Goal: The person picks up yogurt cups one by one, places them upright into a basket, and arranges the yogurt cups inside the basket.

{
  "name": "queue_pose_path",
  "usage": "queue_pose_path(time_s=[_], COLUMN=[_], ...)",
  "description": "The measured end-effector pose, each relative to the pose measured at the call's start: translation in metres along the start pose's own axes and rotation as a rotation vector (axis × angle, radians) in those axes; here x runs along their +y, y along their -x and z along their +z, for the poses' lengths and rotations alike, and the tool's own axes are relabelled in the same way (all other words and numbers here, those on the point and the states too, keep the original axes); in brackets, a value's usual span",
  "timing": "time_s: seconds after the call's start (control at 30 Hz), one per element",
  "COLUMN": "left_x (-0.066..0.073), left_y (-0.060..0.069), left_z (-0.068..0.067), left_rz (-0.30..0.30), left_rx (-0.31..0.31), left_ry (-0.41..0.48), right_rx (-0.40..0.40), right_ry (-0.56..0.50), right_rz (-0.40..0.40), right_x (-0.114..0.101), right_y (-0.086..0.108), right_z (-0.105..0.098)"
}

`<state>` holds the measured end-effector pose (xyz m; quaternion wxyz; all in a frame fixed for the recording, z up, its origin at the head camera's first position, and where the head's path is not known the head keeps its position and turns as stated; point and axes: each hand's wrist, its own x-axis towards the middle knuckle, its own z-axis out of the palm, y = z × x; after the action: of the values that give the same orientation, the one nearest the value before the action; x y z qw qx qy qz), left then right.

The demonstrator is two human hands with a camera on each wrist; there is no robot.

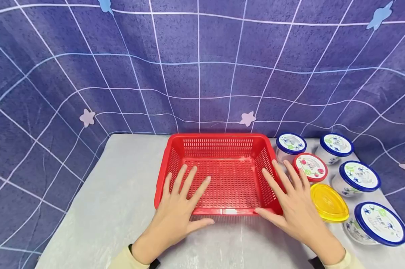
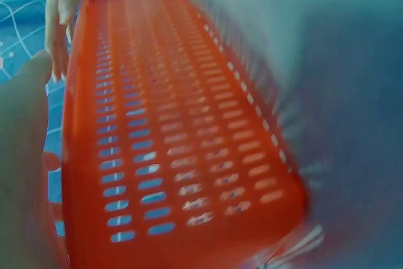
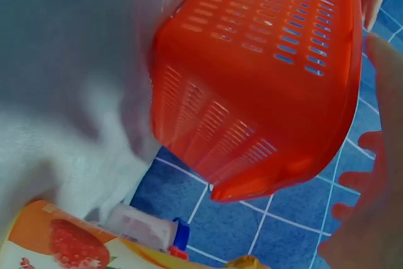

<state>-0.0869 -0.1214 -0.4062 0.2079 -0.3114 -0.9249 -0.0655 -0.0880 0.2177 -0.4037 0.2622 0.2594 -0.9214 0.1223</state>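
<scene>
A red plastic basket (image 1: pixel 222 179) with slotted walls stands on the light grey tabletop, with nothing inside it. Over its front left corner my left hand (image 1: pixel 175 211) is spread, fingers straight and pointing inward. My right hand (image 1: pixel 296 207) spreads likewise over the front right corner, its thumb near the front rim. Neither hand holds anything; whether they touch the rim I cannot tell. In the left wrist view the basket's front wall (image 2: pixel 170 124) fills the middle. The right wrist view shows the basket's corner (image 3: pixel 252 105) close to the right hand (image 3: pixel 371 212).
Right of the basket stand several tubs with blue lids (image 1: pixel 361 175), a red-lidded tub (image 1: pixel 311 167) and a yellow-lidded container (image 1: pixel 329 203) close beside my right hand. A purple gridded curtain (image 1: pixel 202 74) hangs behind and around the table (image 1: pixel 115 194).
</scene>
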Motion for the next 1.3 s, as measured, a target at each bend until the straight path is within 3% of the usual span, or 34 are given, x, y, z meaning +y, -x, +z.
queue_pose_path(time_s=[0.27, 0.5, 0.73, 0.97, 1.17, 1.3], left_x=[0.003, 0.004, 0.004, 0.000, -0.008, -0.013], left_y=[0.004, 0.005, 0.006, 0.007, 0.014, 0.017], left_z=[0.011, 0.013, 0.015, 0.015, 0.010, 0.010], left_rz=[0.010, -0.010, 0.006, 0.074, 0.100, 0.095], left_rx=[-0.058, -0.093, -0.065, 0.009, 0.032, 0.024], left_ry=[-0.026, -0.029, -0.041, -0.032, -0.046, -0.059], right_rx=[0.010, 0.094, 0.145, 0.109, -0.004, -0.032], right_ry=[-0.029, -0.033, -0.032, -0.026, 0.024, 0.040], right_rz=[0.048, 0.095, 0.148, 0.259, 0.366, 0.414], right_x=[0.007, 0.016, 0.028, 0.044, 0.053, 0.056], right_y=[0.010, 0.018, 0.024, 0.033, 0.040, 0.051], right_z=[-0.003, -0.007, -0.018, -0.033, -0.034, -0.032])
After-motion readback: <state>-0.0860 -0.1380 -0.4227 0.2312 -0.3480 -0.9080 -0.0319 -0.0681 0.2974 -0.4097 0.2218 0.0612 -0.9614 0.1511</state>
